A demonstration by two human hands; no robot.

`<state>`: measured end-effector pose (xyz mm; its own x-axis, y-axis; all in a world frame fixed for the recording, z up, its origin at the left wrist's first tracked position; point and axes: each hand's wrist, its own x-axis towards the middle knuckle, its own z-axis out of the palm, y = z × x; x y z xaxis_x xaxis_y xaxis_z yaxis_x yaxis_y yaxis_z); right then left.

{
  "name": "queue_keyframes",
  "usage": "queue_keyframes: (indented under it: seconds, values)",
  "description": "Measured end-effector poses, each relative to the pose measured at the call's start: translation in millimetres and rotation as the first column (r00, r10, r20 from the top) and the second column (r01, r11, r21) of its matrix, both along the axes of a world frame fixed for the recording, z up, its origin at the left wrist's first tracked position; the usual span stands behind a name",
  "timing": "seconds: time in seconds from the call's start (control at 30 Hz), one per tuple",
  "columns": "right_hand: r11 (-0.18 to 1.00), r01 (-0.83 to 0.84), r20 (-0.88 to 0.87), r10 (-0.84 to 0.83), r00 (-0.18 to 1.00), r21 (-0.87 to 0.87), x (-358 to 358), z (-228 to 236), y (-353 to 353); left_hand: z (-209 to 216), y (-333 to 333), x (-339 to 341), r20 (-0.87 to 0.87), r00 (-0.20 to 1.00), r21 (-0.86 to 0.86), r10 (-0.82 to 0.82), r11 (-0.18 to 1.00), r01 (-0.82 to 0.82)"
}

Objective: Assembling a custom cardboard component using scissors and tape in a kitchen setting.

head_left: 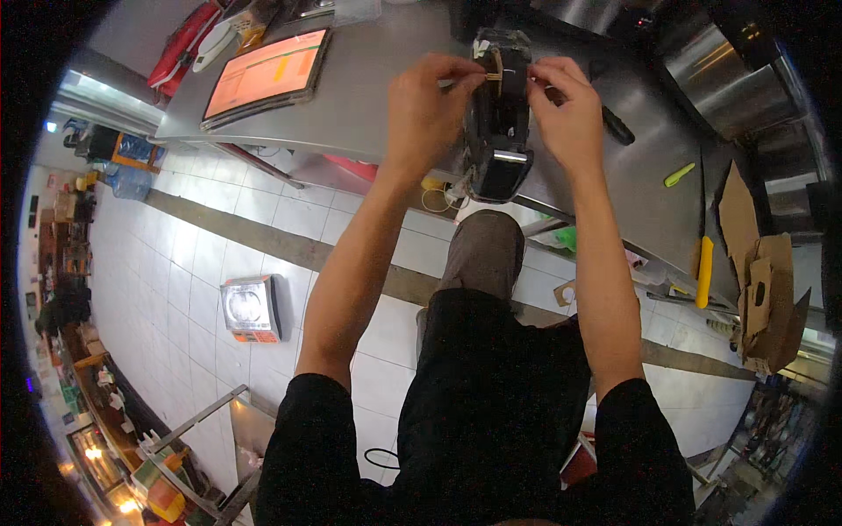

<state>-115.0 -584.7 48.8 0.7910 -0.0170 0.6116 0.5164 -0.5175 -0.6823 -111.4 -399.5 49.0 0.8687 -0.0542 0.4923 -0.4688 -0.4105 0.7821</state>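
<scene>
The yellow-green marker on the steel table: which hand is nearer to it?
Right. The right hand is beside the black device, left of the marker; the left hand is beyond the device, farther away.

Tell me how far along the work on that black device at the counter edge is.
Done: the black device stands at the steel counter's edge. In hand: left hand and right hand pinch a tan rubber band at its top. Left: the band is not yet settled; whether it wraps fully around is unclear.
</scene>
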Motion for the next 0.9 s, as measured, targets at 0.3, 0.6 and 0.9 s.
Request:
queue_keyframes:
  seconds: [0.3, 0.6, 0.9]
  values:
    - [0.998, 0.02, 0.036, -0.022, 0.999, 0.055, -7, -1, 12, -7, 0, -17, 0.303, 0.953, 0.101, -0.001, 0.994, -0.031]
    - [0.994, -0.11, -0.101, 0.111, 0.989, 0.012, 6, 4, -9, 21, -8, -17, 0.074, 0.997, 0.123, 0.032, 0.992, -0.041]
    - [0.908, -0.049, -0.268, 0.174, 0.948, 0.417, -3, -12, 0, 16, -13, -24, 0.079, 0.97, 0.08, 0.229, 0.969, -0.235]
